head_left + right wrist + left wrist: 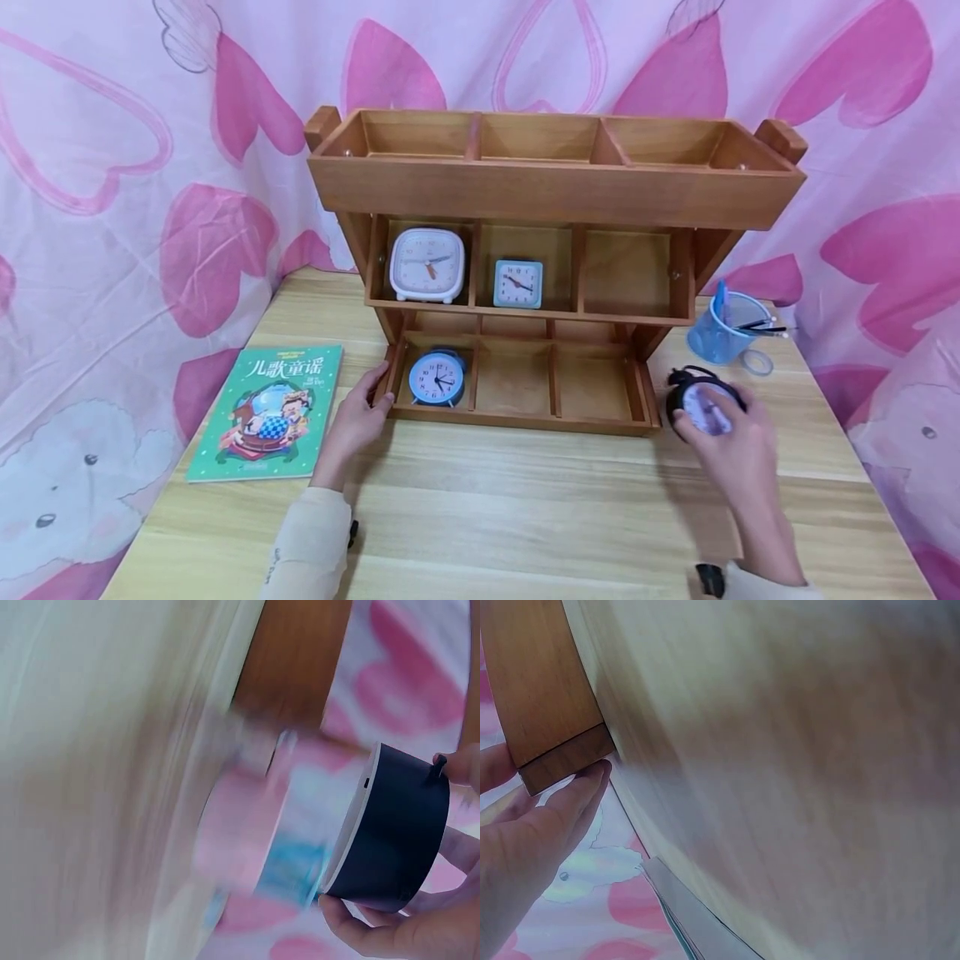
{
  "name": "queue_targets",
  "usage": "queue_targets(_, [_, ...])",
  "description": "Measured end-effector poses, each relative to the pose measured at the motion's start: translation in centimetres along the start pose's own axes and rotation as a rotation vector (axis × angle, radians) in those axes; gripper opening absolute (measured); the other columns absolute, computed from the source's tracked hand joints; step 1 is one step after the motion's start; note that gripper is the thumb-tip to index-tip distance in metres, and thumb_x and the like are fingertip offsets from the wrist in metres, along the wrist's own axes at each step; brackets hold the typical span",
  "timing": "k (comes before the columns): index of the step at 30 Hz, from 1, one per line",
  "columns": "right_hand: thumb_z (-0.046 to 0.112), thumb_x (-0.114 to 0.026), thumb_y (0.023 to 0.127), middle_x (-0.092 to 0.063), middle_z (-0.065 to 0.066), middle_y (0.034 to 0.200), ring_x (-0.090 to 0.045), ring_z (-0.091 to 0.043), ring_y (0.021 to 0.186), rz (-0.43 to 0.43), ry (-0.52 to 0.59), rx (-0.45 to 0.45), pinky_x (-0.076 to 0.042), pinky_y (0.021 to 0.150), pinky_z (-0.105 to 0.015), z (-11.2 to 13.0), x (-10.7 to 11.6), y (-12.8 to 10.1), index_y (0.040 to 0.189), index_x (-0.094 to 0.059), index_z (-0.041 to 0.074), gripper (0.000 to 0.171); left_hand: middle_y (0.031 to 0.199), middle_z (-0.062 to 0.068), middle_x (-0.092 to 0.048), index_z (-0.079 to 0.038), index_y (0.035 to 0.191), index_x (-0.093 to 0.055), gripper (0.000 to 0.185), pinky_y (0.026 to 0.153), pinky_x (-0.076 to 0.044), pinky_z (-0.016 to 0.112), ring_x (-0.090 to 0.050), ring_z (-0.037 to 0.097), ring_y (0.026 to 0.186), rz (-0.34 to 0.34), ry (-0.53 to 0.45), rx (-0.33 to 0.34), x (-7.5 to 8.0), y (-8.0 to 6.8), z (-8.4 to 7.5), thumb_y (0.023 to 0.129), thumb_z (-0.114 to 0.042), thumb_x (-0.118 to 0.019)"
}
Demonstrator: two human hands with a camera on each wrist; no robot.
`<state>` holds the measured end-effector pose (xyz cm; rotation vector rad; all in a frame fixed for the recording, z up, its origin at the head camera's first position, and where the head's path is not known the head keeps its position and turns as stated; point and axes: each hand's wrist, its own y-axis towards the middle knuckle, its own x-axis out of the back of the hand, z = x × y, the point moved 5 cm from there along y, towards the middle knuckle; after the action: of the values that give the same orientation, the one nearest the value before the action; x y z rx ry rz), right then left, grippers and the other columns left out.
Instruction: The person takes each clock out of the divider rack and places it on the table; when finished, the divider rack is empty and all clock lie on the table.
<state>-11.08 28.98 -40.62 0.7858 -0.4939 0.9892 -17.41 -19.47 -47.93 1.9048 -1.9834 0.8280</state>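
My right hand grips a black round alarm clock with a pale face, just right of the wooden shelf's bottom corner. In the right wrist view the fingers curl round the clock's black case. With fingers straight, my left hand touches the shelf's lower left side panel; the left wrist view shows the fingertips against that wooden corner. A blue round alarm clock stands in the bottom left compartment. Above it stand a white clock and a small blue square clock.
A green picture book lies on the wooden table left of my left hand. A blue mesh pen cup and a tape ring stand behind the right hand. Pink heart-print cloth hangs behind.
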Motion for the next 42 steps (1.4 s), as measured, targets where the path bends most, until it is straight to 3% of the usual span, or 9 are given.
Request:
queue_targets(6, [0.022,-0.074,0.08,-0.04,-0.037,0.135,-0.037,-0.054,0.121,0.074,-0.124,-0.233,-0.031,0.099,-0.065,-6.0,2.3,1.9,0.124,-0.061,-0.007,0.054,0.156,0.018,-0.028,-0.018,0.153,-0.028,0.057,0.113,-0.027,0.053,-0.027,0.038,0.142,0.001,-0.004,0.007,0.1,-0.2,0.0,0.1,-0.014,-0.047])
queue_targets(11, [0.03,-0.071,0.082,-0.039,-0.04,0.134,-0.031,-0.052,0.127,0.138,-0.192,-0.328,-0.027,0.103,-0.064,-10.0,2.8,3.1,0.117,-0.057,-0.013,0.058,0.155,0.018,-0.029,-0.018,0.153,-0.028,0.057,0.112,-0.029,0.052,-0.03,0.038,0.14,0.003,-0.012,0.008,0.0,-0.1,0.1,0.1,-0.014,-0.047])
queue_targets(16, [0.039,-0.068,0.085,-0.033,-0.041,0.138,-0.026,-0.052,0.13,0.218,-0.218,-0.401,-0.027,0.105,-0.066,-11.9,2.8,3.6,0.121,-0.054,-0.013,0.065,0.155,0.019,-0.03,-0.017,0.153,-0.029,0.057,0.112,-0.029,0.052,-0.031,0.038,0.14,0.0,-0.018,0.003,-0.1,0.0,0.1,0.1,-0.013,-0.048])
queue_targets(20, [0.043,-0.065,0.088,-0.031,-0.041,0.139,-0.026,-0.054,0.127,0.282,-0.218,-0.398,-0.028,0.102,-0.068,-12.5,2.4,3.8,0.127,-0.051,-0.012,0.07,0.155,0.019,-0.029,-0.017,0.153,-0.028,0.057,0.112,-0.028,0.052,-0.03,0.038,0.14,0.0,-0.022,0.003,0.0,0.1,0.1,0.1,-0.013,-0.047])
queue_targets(26, [0.047,-0.063,0.089,-0.034,-0.042,0.136,-0.031,-0.056,0.122,0.363,-0.239,-0.325,-0.03,0.098,-0.069,-13.0,1.7,4.1,0.134,-0.045,-0.013,0.077,0.155,0.019,-0.03,-0.018,0.153,-0.028,0.057,0.112,-0.028,0.052,-0.03,0.039,0.14,0.001,-0.025,0.009,0.0,0.1,0.2,0.1,-0.013,-0.047])
queue_targets(34, [0.048,-0.06,0.091,-0.029,-0.046,0.134,-0.031,-0.061,0.116,0.426,-0.271,-0.27,-0.031,0.093,-0.073,-13.5,1.5,4.2,0.135,-0.043,-0.013,0.077,0.154,0.021,-0.031,-0.016,0.153,-0.029,0.057,0.111,-0.03,0.052,-0.034,0.04,0.138,-0.001,-0.018,-0.016,0.0,0.1,0.1,0.099,-0.013,-0.048])
queue_targets(38, [0.053,-0.057,0.091,-0.026,-0.046,0.136,-0.029,-0.063,0.117,0.465,-0.282,-0.267,-0.031,0.092,-0.075,-13.5,1.4,4.2,0.137,-0.041,-0.012,0.081,0.154,0.02,-0.03,-0.018,0.153,-0.029,0.057,0.112,-0.029,0.052,-0.033,0.039,0.139,-0.002,-0.013,-0.013,0.0,0.1,0.2,0.099,-0.014,-0.048])
queue_targets(42, [0.06,-0.049,0.092,-0.016,-0.047,0.14,-0.022,-0.067,0.121,0.514,-0.301,-0.321,-0.029,0.09,-0.078,-13.3,1.7,4.2,0.144,-0.032,-0.007,0.087,0.155,0.019,-0.029,-0.019,0.153,-0.028,0.057,0.113,-0.028,0.052,-0.031,0.038,0.14,0.002,-0.013,-0.003,0.0,0.0,0.3,0.1,-0.015,-0.048])
